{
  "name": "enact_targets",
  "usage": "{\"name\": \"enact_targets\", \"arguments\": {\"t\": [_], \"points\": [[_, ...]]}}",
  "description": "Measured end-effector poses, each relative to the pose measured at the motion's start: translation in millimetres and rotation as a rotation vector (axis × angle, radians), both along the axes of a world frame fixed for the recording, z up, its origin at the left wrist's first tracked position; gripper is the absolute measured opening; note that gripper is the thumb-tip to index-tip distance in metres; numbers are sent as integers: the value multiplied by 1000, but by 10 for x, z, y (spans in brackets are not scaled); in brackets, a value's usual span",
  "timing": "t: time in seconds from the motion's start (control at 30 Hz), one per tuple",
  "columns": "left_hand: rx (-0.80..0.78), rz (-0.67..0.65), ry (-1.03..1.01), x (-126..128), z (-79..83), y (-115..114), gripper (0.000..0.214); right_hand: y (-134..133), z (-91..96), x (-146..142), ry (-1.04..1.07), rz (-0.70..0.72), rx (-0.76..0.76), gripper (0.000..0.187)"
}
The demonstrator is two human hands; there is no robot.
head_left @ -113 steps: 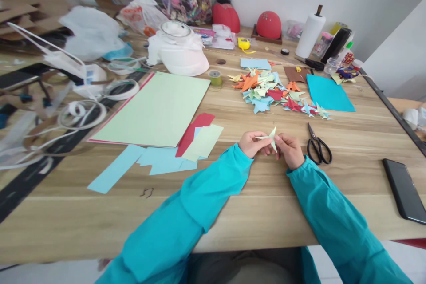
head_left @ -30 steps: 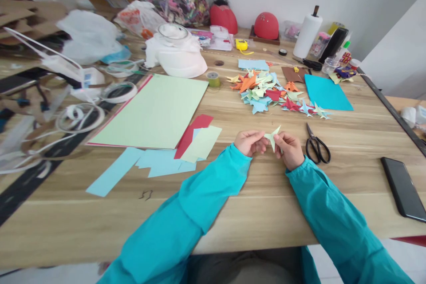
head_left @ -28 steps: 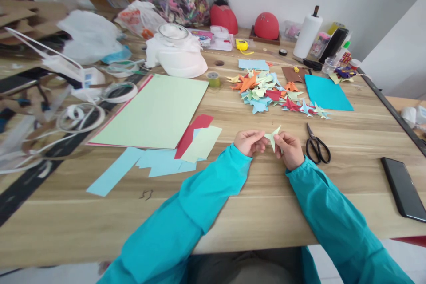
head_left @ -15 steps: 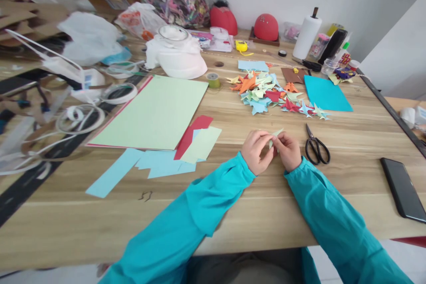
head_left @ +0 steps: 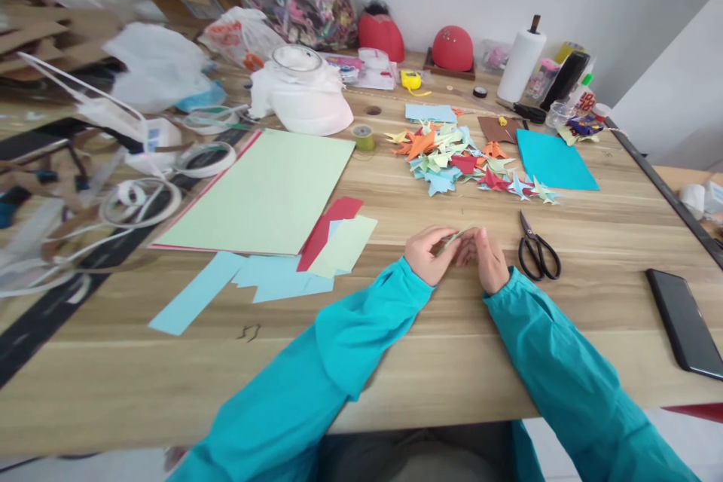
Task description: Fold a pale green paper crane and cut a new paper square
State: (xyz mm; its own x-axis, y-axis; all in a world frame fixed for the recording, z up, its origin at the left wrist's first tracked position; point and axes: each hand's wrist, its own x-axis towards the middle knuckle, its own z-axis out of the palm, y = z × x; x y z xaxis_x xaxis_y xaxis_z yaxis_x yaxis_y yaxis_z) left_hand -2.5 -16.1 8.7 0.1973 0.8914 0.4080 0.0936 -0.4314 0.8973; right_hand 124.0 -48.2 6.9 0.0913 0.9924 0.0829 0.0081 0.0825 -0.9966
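A small folded piece of pale green paper (head_left: 452, 238) is held up over the table between my hands, seen nearly edge-on. My left hand (head_left: 429, 254) pinches its left part between thumb and fingers. At the paper's right end, the fingers of my right hand (head_left: 489, 260) curl against it, the thumb pointing up. Beyond my hands lies a heap of folded paper cranes (head_left: 446, 154) in orange, green, blue and red. Black-handled scissors (head_left: 539, 252) rest just right of my right hand.
Left of my hands lie cut paper pieces (head_left: 353, 245) and a stack of large green sheets (head_left: 260, 196). A turquoise sheet (head_left: 556, 160) is behind the scissors. A phone (head_left: 683, 324) lies at the right. Spooled thread (head_left: 364, 138), bags and cables crowd the back and left.
The folded paper has tilted from showing a pointed tip to nearly edge-on. My right thumb has lifted upright, and my left fingers have closed in on the paper.
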Motion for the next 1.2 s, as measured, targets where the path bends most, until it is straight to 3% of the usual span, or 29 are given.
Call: {"name": "enact_targets", "arguments": {"t": [0.13, 0.27, 0.33, 0.53, 0.73, 1.2], "points": [[-439, -17, -284, 3, -44, 107, 34, -13, 18, 9, -95, -83, 87, 37], [-612, -63, -477, -7, -71, 206, 40, 12, 33, 33, -148, -294, 186, 23], [-623, -116, -503, -13, -81, 227, 37, 27, 35, 27, -134, -293, 180, 26], [-584, -273, -419, -23, -84, 210, 28, 27, 71, -19, 46, -44, 80, 24], [-649, -251, -372, -25, -33, 188, 36, 44, 120, 21, 90, -112, 33, 27], [-668, -249, -366, -28, -29, 167, 40, 59, 102, 43, 118, -84, 26, 32]]}}
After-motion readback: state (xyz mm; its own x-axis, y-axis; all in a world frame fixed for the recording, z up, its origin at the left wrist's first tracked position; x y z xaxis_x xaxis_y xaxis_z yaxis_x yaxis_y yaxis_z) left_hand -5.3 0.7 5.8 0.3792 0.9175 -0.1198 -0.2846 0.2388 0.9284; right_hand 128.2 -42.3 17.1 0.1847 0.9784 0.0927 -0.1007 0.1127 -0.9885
